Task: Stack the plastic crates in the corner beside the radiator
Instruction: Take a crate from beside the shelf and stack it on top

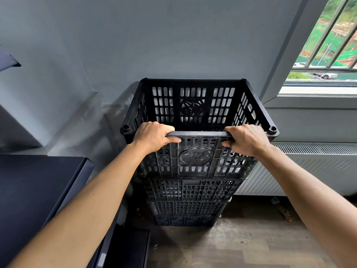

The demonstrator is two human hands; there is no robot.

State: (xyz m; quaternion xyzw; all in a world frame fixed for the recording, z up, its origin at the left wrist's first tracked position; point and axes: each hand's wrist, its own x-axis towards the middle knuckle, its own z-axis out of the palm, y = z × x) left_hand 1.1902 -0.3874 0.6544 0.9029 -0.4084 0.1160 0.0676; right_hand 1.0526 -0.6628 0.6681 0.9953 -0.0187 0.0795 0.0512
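Note:
A black slotted plastic crate sits on top of a stack of black crates in the corner, against the grey wall. My left hand grips the left part of its near rim, fingers curled over the edge. My right hand grips the right part of the same rim. The top crate looks empty inside. The white radiator stands directly to the right of the stack.
A dark cabinet top lies close on the left, with a dark box low beside it. A barred window and its sill are at upper right. Wood-look floor spreads in front of the stack.

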